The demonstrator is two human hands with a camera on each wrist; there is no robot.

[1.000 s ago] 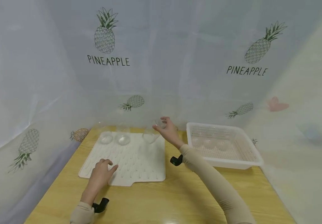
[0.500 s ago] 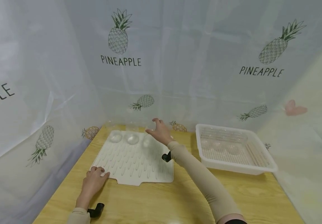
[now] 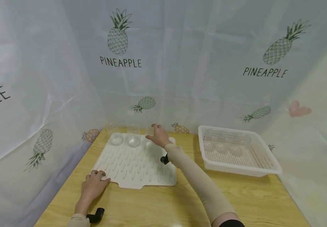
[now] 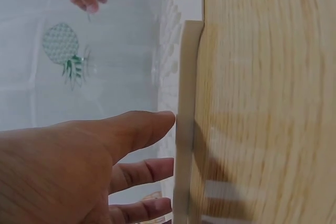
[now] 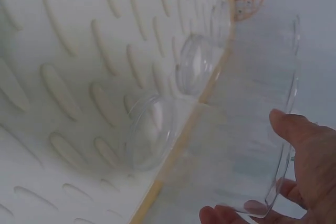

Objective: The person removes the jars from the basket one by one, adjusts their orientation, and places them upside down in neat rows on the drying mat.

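Note:
My right hand (image 3: 159,136) holds a clear cup (image 5: 226,150) near its rim, thumb on one side and fingers on the other. The cup's base rests on the far part of a white ridged draining mat (image 3: 138,167). To its left, two more clear cups (image 3: 116,140) stand upright in a row along the mat's far edge. My left hand (image 3: 92,186) touches the mat's near left corner. In the left wrist view its thumb (image 4: 144,127) and fingertips meet the mat's raised edge.
On the right of the wooden table (image 3: 186,201) stands a white perforated plastic basket (image 3: 233,167) with several clear cups (image 3: 227,148) inside. A pineapple-print curtain (image 3: 192,78) hangs close behind the table and along its sides.
My right hand has moved left and lowered the cup, tilted earlier, until it stands on the mat. My left hand has come down onto the mat's near left corner.

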